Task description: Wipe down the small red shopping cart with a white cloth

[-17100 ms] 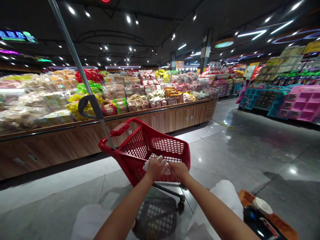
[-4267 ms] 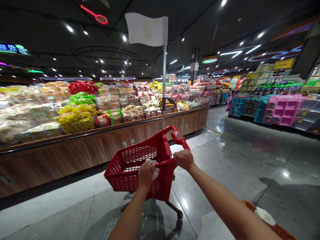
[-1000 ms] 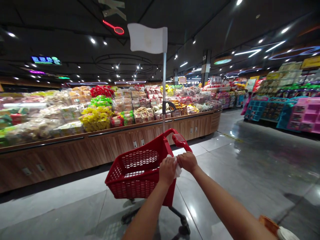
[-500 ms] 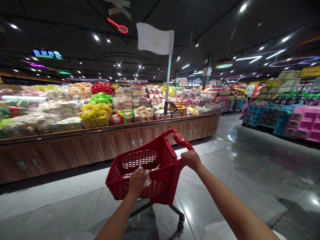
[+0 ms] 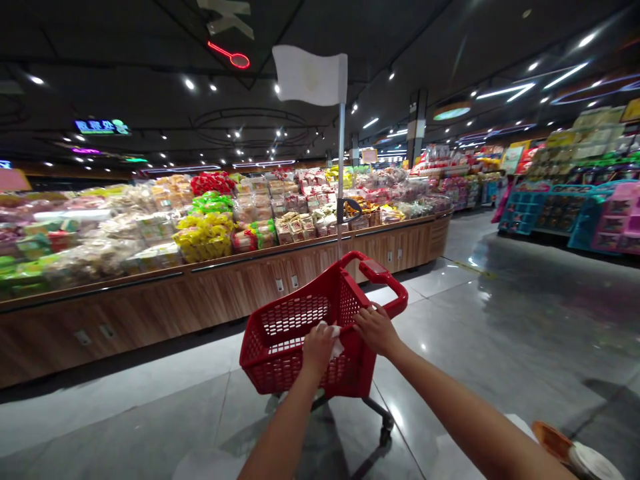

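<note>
A red plastic shopping cart stands before me, turned with its handle to the right. My left hand is closed around a crumpled white cloth or tissue, pressed against the near rim of the basket. Close beside it, my right hand has its fingers curled over the rim at the rear corner, below the handle. The basket's visible inside shows only its slatted walls. A pole with a blank white flag rises behind the handle.
A long wood-panelled display counter heaped with packaged foods runs behind the cart. Pink and blue racks stand at right. Grey tiled floor reflects the lights. An orange and white object, unclear, shows at lower right.
My right hand has shifted from the base of the handle onto the basket rim, nearer my left hand. Cart and left hand with the white cloth now appear further right in view.
</note>
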A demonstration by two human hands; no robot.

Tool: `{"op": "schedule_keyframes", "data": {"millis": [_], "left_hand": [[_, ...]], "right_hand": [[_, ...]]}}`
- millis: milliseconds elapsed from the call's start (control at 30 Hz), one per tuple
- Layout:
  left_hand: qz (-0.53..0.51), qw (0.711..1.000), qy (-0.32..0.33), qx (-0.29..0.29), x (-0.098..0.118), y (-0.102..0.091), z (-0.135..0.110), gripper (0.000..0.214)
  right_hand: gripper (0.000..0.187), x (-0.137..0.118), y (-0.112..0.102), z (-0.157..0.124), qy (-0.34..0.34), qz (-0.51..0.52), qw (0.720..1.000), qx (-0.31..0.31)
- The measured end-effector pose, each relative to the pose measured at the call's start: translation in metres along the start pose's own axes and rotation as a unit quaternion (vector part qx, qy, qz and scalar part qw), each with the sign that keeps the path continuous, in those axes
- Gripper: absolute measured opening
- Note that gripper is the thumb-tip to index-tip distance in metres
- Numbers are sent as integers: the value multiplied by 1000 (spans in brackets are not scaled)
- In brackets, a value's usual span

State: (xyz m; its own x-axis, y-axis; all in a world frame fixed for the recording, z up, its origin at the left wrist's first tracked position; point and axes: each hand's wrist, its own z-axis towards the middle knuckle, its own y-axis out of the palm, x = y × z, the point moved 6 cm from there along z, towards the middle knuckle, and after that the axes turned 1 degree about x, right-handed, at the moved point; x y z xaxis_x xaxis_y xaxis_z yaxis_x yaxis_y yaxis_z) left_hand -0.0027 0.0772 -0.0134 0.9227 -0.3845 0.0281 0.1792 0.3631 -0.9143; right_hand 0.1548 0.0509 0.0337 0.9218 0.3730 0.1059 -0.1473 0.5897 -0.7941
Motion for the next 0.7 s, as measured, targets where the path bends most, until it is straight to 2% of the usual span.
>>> {"op": "schedule_keyframes", "data": {"millis": [200, 267, 333, 433, 533, 600, 700], "left_hand": [[87, 994, -56, -25, -113, -6, -55, 19], [95, 992, -72, -33, -139, -8, -68, 19], [95, 991, -88, -35, -153, -8, -76, 19], [89, 990, -110, -31, -151, -5, -78, 21], [75, 991, -107, -24, -122, 0, -68, 21], [59, 994, -91, -13, -95, 4, -57, 22], [40, 997, -71, 3, -57, 8, -43, 26]], "right_hand": [[23, 23, 5, 9, -3, -15, 998, -59], [23, 31, 6, 14, 5, -13, 997, -79], [24, 40, 9, 19, 17, -7, 994, -104], [26, 50, 15, 26, 55, -5, 989, -136], [29, 40, 24, 27, 99, -1, 984, -146], [33, 13, 35, 24, 84, 28, 983, -158], [44, -41, 58, 14, 21, 98, 978, -184]]}}
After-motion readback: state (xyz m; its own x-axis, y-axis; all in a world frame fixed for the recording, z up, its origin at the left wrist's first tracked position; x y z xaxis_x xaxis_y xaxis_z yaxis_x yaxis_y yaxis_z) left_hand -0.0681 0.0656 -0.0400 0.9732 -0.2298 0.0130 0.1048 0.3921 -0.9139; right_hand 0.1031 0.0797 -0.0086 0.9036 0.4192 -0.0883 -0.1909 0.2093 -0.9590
